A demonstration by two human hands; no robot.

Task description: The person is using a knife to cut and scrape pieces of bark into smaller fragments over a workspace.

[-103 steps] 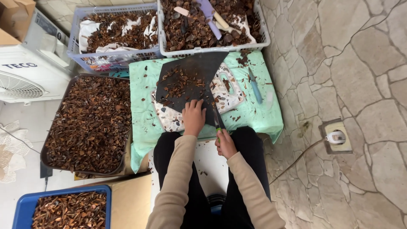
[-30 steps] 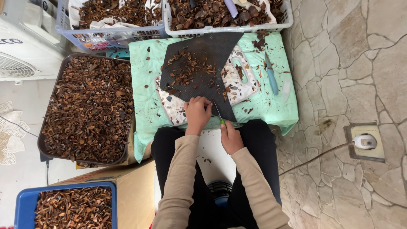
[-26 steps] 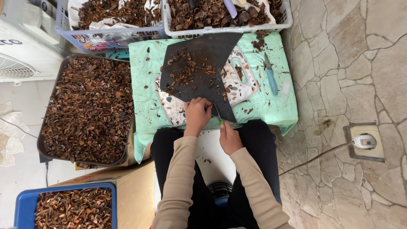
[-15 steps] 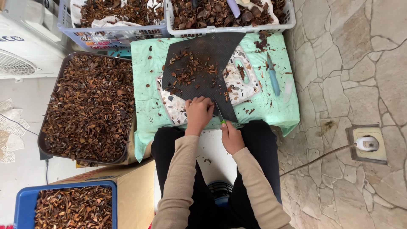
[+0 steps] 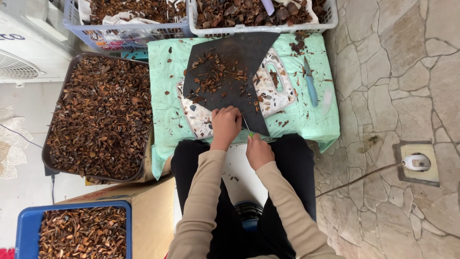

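Hands meet at the near edge of the black mat point(image 5: 230, 72): left hand point(image 5: 226, 125) curls over a small brown pod, right hand point(image 5: 258, 151) grips a knife point(image 5: 247, 128). Pod looks light, brittle; pinch its sides.

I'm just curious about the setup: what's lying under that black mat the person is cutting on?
Under the black mat a speckled white cutting board with a handle slot sticks out, resting on a mint-green cloth. The board's middle is covered by the mat, so anything there is hidden.
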